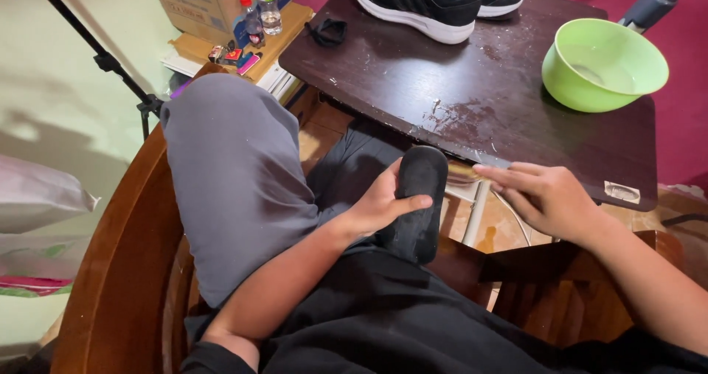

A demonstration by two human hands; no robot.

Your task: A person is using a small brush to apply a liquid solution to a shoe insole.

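I sit in a wooden chair [122, 271] with my left knee raised. My left hand [380, 204] grips a black shoe insole [419, 197] and holds it upright over my lap, thumb across its face. My right hand [542, 197] is just right of the insole, its fingers closed over a small yellowish brush-like object [461, 173] whose tip is at the insole's edge. Most of that object is hidden by my fingers. Both hands are below the near edge of a dark brown table [516, 123].
On the table stand a pair of black sneakers with white soles [428, 1], a green bowl with water [603, 63] and a small black strap [328, 31]. At the back left are a cardboard box [199, 1], two bottles [262, 12] and a tripod leg [96, 53].
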